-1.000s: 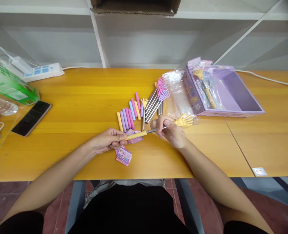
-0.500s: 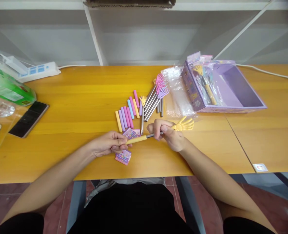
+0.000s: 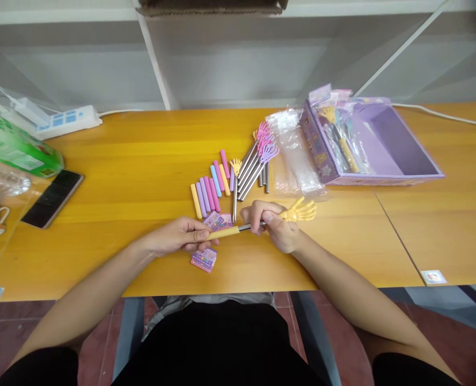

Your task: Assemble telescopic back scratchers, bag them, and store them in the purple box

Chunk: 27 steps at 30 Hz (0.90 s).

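A yellow hand-shaped back scratcher (image 3: 300,210) stretches between my two hands, its metal rod partly inside a yellow handle sleeve (image 3: 224,232). My left hand (image 3: 185,236) is closed around the sleeve's left end. My right hand (image 3: 276,224) pinches the rod just below the yellow head. Beyond them lie several coloured handle sleeves (image 3: 205,194) in rows. A loose yellow scratcher (image 3: 235,193) and a pile of pink and purple scratchers (image 3: 257,166) without sleeves lie to their right. Printed cards (image 3: 204,260) rest beside and partly behind my left hand.
At the right back stands a purple box (image 3: 386,177) holding a bagged scratcher (image 3: 345,147). Clear plastic bags (image 3: 296,155) lie against it. On the left are a phone (image 3: 52,198), a green package (image 3: 16,145) and a power strip (image 3: 71,122). White shelving rises behind the table.
My right hand has moved slightly left with the scratcher, and less bare rod shows between the sleeve and my fingers. My left hand has kept its hold on the sleeve.
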{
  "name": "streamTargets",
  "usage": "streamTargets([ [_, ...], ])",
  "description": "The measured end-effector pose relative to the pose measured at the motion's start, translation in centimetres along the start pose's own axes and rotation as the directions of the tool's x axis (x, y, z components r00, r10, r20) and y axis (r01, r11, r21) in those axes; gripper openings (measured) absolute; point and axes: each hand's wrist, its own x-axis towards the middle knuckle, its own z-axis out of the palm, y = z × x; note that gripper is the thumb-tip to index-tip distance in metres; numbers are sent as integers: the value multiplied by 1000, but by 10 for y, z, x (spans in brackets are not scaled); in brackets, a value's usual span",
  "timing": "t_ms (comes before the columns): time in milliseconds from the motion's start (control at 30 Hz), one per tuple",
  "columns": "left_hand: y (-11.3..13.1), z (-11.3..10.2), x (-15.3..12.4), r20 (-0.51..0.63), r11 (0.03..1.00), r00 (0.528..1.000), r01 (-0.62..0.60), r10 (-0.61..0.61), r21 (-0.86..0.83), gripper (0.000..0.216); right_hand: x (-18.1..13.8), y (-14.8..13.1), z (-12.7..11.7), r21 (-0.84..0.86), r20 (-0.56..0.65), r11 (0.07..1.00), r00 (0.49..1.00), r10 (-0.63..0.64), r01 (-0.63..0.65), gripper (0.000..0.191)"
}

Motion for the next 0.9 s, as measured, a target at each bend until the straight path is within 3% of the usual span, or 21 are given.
streamTargets([
  [100,12,0,-7,15,969,994,-104,104,222,46,9,-1,6,-37,1,999,999,38,-38,44],
  [200,23,7,-16,-62,859,970,-176,234,480,42,21,-5,8,-50,25,996,997,75,-74,46],
  [333,29,19,-35,-190,690,922,-105,338,716,34,21,-14,-3,-118,102,976,975,195,-183,50],
  [433,27,24,-53,-260,625,905,-10,338,780,35,4,-24,-12,-390,-34,889,969,247,-240,71],
  [533,22,27,-67,-279,589,901,31,334,807,40,-16,-35,-7,-750,-185,636,981,65,-184,77],
  [633,17,33,-72,-231,517,910,22,343,856,40,-30,-42,14,-971,-40,239,997,-59,-25,53],
  [733,10,44,-71,-227,350,907,96,354,932,38,-36,-41,35,-988,136,-78,989,-65,131,37],
  [800,3,53,-69,-249,189,891,189,381,964,36,-38,-38,45,-967,184,-194,981,-68,168,35],
  [900,-5,67,-64,-252,-9,875,280,413,960,33,-39,-35,55,-950,222,-243,972,-75,198,34],
])
